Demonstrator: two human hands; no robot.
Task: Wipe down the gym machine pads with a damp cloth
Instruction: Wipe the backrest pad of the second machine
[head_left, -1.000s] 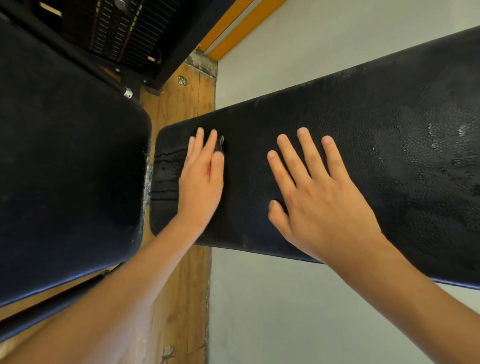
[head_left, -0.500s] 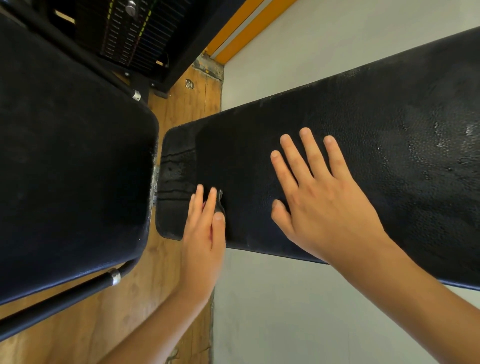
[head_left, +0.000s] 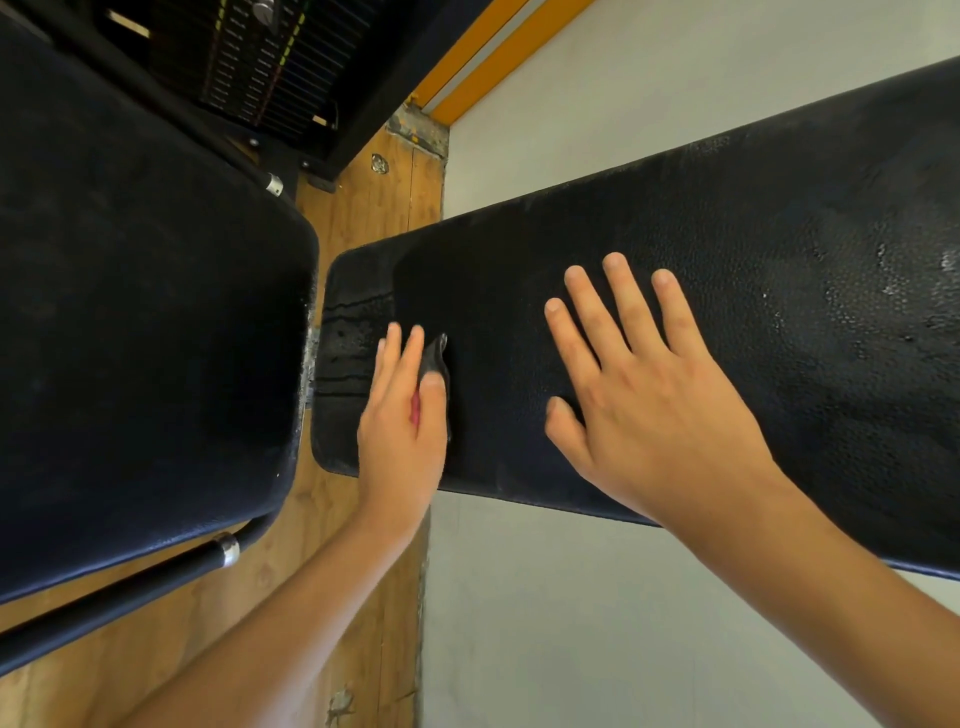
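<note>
A long black textured bench pad (head_left: 727, 249) runs from the centre to the right, with wet patches at its right end. My left hand (head_left: 402, 421) lies flat near the pad's left end and presses a small dark cloth (head_left: 435, 358) against it. Only a fold of the cloth shows, between the thumb and the forefinger. My right hand (head_left: 639, 395) rests flat on the middle of the pad with its fingers spread and holds nothing. A second, wider black pad (head_left: 145, 322) fills the left side.
A black metal bar (head_left: 119, 597) with a chrome collar runs below the left pad. A weight stack (head_left: 260, 57) stands at the top left. Wooden floor (head_left: 363, 597) shows between the pads, and a grey floor (head_left: 597, 623) lies under the bench.
My left hand slid the cloth from the pad's far side toward its near edge, then back a little toward the middle. My right hand stayed flat in place.
</note>
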